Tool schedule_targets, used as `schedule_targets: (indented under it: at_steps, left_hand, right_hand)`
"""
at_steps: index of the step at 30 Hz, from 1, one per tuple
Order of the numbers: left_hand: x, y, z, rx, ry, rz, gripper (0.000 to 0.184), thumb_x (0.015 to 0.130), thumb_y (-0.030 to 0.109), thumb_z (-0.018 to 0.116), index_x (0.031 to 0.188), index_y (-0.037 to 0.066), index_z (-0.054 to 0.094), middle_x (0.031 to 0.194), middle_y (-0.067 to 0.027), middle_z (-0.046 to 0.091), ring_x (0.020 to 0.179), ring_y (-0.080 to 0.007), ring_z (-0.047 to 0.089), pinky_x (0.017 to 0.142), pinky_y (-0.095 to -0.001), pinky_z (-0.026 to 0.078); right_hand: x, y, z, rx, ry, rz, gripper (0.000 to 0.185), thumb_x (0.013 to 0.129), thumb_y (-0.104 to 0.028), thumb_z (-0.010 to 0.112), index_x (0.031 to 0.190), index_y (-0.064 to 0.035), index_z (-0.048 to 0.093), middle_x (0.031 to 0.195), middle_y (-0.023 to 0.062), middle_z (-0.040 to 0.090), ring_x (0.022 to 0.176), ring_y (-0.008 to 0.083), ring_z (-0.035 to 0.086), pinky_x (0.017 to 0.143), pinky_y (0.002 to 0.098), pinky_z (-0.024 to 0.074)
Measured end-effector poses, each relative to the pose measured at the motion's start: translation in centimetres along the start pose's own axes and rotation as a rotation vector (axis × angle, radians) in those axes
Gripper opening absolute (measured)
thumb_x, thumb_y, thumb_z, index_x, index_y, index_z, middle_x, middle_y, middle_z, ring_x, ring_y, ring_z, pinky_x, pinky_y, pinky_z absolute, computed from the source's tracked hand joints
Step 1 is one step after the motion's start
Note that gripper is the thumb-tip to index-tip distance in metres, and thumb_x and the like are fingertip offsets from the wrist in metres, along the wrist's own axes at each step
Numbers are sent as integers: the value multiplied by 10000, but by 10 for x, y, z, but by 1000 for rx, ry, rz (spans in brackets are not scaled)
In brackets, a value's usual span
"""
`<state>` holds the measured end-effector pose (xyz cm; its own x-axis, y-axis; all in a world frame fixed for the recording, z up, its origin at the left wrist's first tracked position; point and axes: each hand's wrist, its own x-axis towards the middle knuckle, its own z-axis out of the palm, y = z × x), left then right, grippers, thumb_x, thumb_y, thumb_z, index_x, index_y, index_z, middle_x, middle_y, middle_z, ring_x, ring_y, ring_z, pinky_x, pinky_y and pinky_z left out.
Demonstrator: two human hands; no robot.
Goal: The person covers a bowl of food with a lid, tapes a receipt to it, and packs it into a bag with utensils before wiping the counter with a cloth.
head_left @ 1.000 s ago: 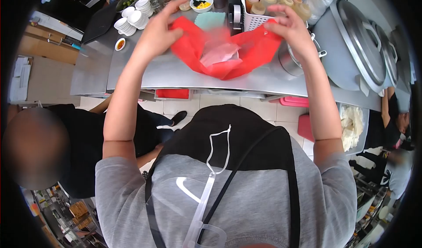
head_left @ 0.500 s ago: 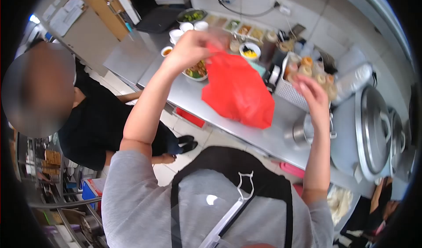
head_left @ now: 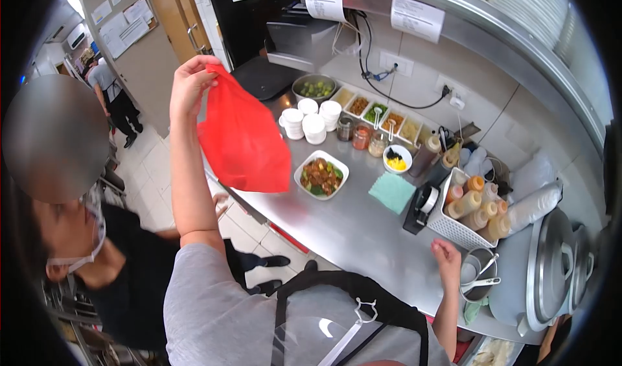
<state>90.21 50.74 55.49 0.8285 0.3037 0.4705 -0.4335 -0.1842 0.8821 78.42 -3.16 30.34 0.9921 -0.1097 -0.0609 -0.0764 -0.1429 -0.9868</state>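
Raised at the left, my left hand (head_left: 193, 84) pinches the top of a red bag (head_left: 243, 136), which hangs down over the counter's left part. My right hand (head_left: 446, 254) is low at the right, near a metal pot (head_left: 479, 274) with utensils in it; its fingers are curled and nothing shows in them. Between the hands, a square white bowl of cooked food (head_left: 321, 175) sits on the steel counter (head_left: 363, 236). A folded green cloth (head_left: 392, 192) and a small bowl with yellow and black food (head_left: 397, 159) lie beyond it.
A co-worker in black (head_left: 136, 269) stands close at the left, beside the bag. Stacked white cups (head_left: 315, 127), jars and topping trays line the back. A white basket of bottles (head_left: 463, 218) and large lidded pots (head_left: 554, 262) stand at the right.
The red bag has moved left and up in my left hand. My right hand, which held the bag's other side a second ago, has let go and dropped lower. The view has turned left.
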Motion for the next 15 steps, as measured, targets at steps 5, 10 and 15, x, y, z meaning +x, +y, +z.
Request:
schedule_targets:
  at_steps: [5, 10, 15]
  left_hand:
    - [119, -88, -73, 157, 129, -151, 190, 661, -74, 495, 798, 24, 582, 648, -11, 537, 532, -70, 485, 502, -167, 400]
    - [236, -179, -108, 271, 96, -209, 211, 662, -82, 468, 796, 21, 595, 663, -18, 538, 505, -86, 497, 460, -171, 412]
    - [330, -246, -115, 257, 174, -268, 241, 613, -102, 474, 760, 25, 617, 656, -65, 573, 531, -121, 545, 500, -192, 473]
  right_hand:
    - [18, 45, 45, -244, 109, 5, 187, 762, -121, 575, 901, 3, 591, 710, 34, 586, 637, 65, 510, 576, 196, 400]
    - [30, 33, 93, -197, 140, 77, 169, 763, -95, 559, 871, 33, 581, 723, 38, 583, 646, 87, 532, 586, 208, 413]
    - [44, 18, 117, -373, 273, 18, 150, 754, -92, 562, 855, 15, 592, 705, 64, 588, 635, 107, 551, 572, 228, 429]
